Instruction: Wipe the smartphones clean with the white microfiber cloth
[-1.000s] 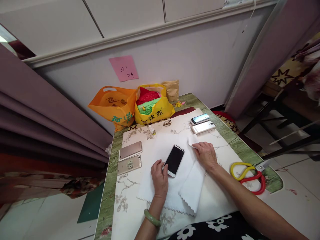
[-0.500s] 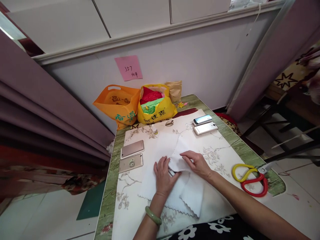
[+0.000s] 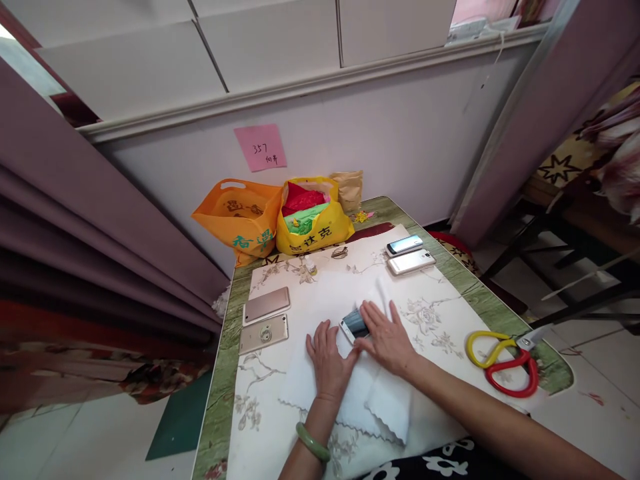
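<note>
A white cloth [image 3: 385, 403] with wavy cut edges lies on the table in front of me. On it rests a smartphone [image 3: 354, 325] with a dark bluish screen and white frame, its right part hidden by my fingers. My right hand [image 3: 389, 337] lies flat, fingers stretched over the phone's right end and the cloth beside it. My left hand [image 3: 329, 360] has its fingers spread on the cloth at the phone's left, the thumb near the phone's lower edge. A green bangle [image 3: 313, 443] circles my left wrist.
Two phones [image 3: 265, 319] lie at the left, two more [image 3: 411, 255] at the back right. Large scissors [image 3: 505, 357] with yellow and red handles lie at the right edge. Behind stand an orange bag [image 3: 240, 217] and a filled yellow bag [image 3: 315, 227]. Glasses [image 3: 339, 252] and a small bottle [image 3: 311, 266] are nearby.
The cloth flap that my right hand was pinching is folded back, and the phone's screen now shows. My right hand has opened and flattened over it. My left hand stays beside the phone.
</note>
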Tool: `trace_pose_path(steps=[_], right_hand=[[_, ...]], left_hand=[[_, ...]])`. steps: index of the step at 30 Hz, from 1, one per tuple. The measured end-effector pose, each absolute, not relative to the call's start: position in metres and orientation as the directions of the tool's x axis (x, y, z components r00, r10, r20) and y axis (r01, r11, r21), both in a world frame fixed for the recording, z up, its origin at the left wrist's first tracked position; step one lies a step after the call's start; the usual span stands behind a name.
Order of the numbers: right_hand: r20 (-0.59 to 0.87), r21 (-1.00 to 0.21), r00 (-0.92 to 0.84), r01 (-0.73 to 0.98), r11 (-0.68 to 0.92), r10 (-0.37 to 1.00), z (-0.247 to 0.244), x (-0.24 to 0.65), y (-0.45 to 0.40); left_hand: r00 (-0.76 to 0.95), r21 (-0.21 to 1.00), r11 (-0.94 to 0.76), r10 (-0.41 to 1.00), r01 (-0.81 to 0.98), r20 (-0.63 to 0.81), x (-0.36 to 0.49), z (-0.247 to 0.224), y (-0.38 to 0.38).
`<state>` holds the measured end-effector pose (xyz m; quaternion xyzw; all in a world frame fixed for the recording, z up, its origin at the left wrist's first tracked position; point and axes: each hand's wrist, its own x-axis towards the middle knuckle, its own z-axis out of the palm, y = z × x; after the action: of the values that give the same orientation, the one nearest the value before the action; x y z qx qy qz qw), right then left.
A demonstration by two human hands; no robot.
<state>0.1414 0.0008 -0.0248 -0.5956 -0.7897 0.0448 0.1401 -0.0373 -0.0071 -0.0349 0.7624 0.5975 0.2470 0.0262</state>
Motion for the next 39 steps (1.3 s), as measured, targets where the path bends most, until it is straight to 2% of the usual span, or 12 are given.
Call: trace_pose_path(steps=[6, 12, 16, 17, 21, 22, 25, 26, 30, 34, 38, 39], right_hand=[[0.156, -0.248, -0.413, 0.863, 0.441, 0.897, -0.023, 0.148, -0.003], [0.173, -0.215, -0.083, 0.969, 0.12, 0.981, -0.022, 0.151, -0.008], [0.148, -0.252, -0.447, 0.845, 0.471, 0.882, -0.019, 0.139, -0.017], [0.136, -0.266, -0.48, 0.825, 0.498, 0.867, -0.018, 0.139, -0.017], [0.128, -0.275, -0.149, 0.945, 0.18, 0.981, -0.016, 0.144, -0.009], [0.137, -0.274, -0.153, 0.943, 0.186, 0.979, -0.016, 0.144, -0.009], [0.158, -0.274, -0.459, 0.831, 0.485, 0.875, -0.018, 0.14, -0.01], [0.16, -0.274, -0.464, 0.827, 0.491, 0.871, -0.019, 0.14, -0.01], [0.189, -0.247, -0.125, 0.954, 0.17, 0.974, -0.02, 0.143, -0.009], [0.177, -0.228, -0.427, 0.858, 0.459, 0.887, -0.022, 0.148, -0.014], [0.192, -0.239, -0.163, 0.949, 0.207, 0.968, -0.024, 0.149, -0.018], [0.197, -0.233, -0.182, 0.946, 0.227, 0.963, -0.024, 0.148, -0.019]], left_hand=[[0.239, 0.273, -0.315, 0.93, 0.909, 0.279, -0.034, -0.03, -0.006], [0.202, 0.298, -0.284, 0.94, 0.911, 0.277, -0.033, -0.03, -0.005], [0.213, 0.315, -0.3, 0.936, 0.9, 0.282, -0.035, -0.032, -0.005], [0.216, 0.315, -0.304, 0.934, 0.899, 0.285, -0.035, -0.032, -0.006], [0.212, 0.31, -0.305, 0.93, 0.9, 0.299, -0.037, -0.034, -0.006], [0.214, 0.307, -0.307, 0.929, 0.901, 0.301, -0.037, -0.035, -0.006], [0.226, 0.298, -0.318, 0.925, 0.9, 0.304, -0.038, -0.037, -0.005], [0.226, 0.298, -0.318, 0.925, 0.9, 0.306, -0.038, -0.037, -0.005], [0.209, 0.309, -0.31, 0.925, 0.899, 0.318, -0.037, -0.038, -0.004], [0.213, 0.31, -0.317, 0.921, 0.897, 0.327, -0.036, -0.038, -0.004], [0.211, 0.305, -0.32, 0.916, 0.897, 0.342, -0.035, -0.038, -0.004], [0.21, 0.304, -0.319, 0.916, 0.898, 0.342, -0.035, -0.038, -0.004]])
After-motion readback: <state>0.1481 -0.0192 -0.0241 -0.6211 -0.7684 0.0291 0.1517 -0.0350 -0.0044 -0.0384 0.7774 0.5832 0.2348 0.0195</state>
